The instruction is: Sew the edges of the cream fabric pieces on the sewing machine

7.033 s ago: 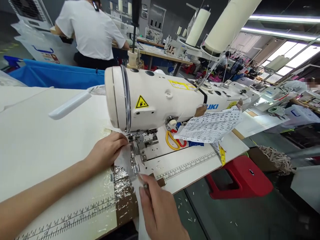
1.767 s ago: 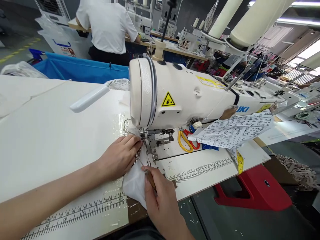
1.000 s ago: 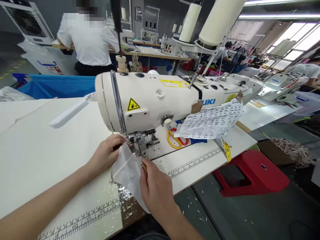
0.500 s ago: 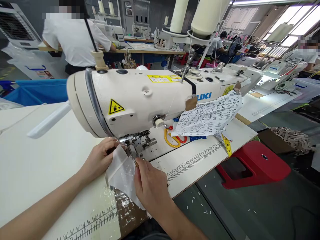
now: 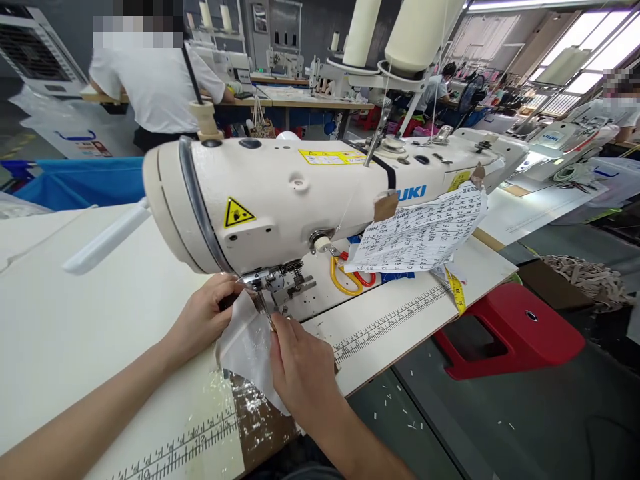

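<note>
A white sewing machine (image 5: 280,200) spans the middle of the view, its needle area low at the front. White fabric (image 5: 247,350) lies under that area and hangs over the near edge. My left hand (image 5: 213,310) is closed on the fabric's upper left edge, close beside the presser foot. Fingers of my right hand (image 5: 303,360) pinch a thin metal tool (image 5: 265,308), seemingly tweezers, whose tip points at the needle area; the exact tip contact is too small to tell. The right hand also rests against the fabric.
Orange-and-yellow-handled scissors (image 5: 345,277) lie behind the needle area. Handwritten paper (image 5: 420,233) hangs from the machine. A measuring tape (image 5: 456,293) drapes over the table edge (image 5: 390,320). A red stool (image 5: 530,327) stands right. A person in white (image 5: 150,87) sits beyond.
The view has shifted slightly, so the machine appears a little further right. Both hands keep nearly the same places at the needle area, with the fabric and metal tool still held.
</note>
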Action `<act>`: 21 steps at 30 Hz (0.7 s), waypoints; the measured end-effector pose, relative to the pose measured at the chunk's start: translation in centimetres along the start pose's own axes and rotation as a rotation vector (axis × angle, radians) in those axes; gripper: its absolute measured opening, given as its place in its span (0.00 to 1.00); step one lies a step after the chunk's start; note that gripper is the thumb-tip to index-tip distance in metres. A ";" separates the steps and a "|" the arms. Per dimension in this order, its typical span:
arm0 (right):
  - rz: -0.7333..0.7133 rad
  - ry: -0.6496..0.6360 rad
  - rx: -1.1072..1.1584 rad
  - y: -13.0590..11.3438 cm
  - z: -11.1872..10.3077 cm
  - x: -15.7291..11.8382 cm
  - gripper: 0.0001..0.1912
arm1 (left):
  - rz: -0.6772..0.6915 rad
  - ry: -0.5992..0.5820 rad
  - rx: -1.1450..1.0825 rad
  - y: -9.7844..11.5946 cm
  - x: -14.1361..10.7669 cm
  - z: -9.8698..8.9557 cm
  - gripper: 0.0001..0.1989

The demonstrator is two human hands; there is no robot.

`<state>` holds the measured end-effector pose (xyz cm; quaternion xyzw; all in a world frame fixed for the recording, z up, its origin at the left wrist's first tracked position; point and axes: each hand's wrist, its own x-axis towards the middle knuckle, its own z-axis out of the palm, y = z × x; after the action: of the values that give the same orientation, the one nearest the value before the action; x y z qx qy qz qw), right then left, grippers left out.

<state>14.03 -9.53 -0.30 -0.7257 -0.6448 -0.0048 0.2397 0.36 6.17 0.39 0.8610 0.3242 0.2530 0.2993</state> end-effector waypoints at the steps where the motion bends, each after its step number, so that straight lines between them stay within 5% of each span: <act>1: -0.005 0.004 0.002 0.0 0.0 0.0 0.16 | -0.005 0.005 0.010 0.0 0.0 0.0 0.15; 21: 0.023 -0.047 0.011 -0.2 -0.3 -0.1 0.16 | 0.148 0.051 0.219 0.3 0.2 0.5 0.12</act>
<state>13.94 -9.66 -0.04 -0.7316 -0.6419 0.0185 0.2287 0.91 5.94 0.29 0.9034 0.2927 0.2593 0.1758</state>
